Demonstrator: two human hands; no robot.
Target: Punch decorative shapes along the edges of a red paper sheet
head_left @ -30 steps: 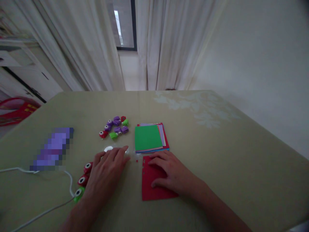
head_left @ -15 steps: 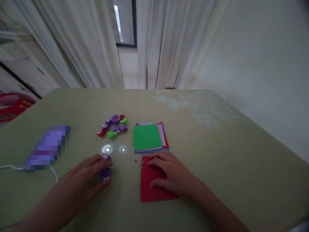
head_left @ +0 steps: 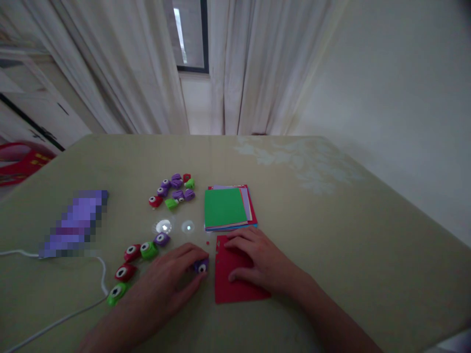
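My left hand (head_left: 178,274) is closed around a small purple paper punch (head_left: 201,266), just left of a red sheet of paper (head_left: 230,287). The sheet has small cut-outs along its left edge. Fingers spread, my right hand (head_left: 257,262) lies flat on the red sheet. A tiny red paper scrap (head_left: 208,243) sits on the table near the sheet's upper left corner. Another purple punch (head_left: 162,239), a green punch (head_left: 148,250) and a red punch (head_left: 132,252) stand in a row behind my left hand, with more beside my forearm.
A stack of coloured paper (head_left: 225,208), green on top, lies beyond the red sheet. Several punches (head_left: 176,181) cluster at the back left. A blurred purple device (head_left: 75,223) with a white cable (head_left: 103,272) is at far left. Two bright light reflections show on the tablecloth (head_left: 331,255).
My left hand has moved right with a purple punch, up to the red sheet's left edge, uncovering the row of punches. My right hand stays on the sheet.
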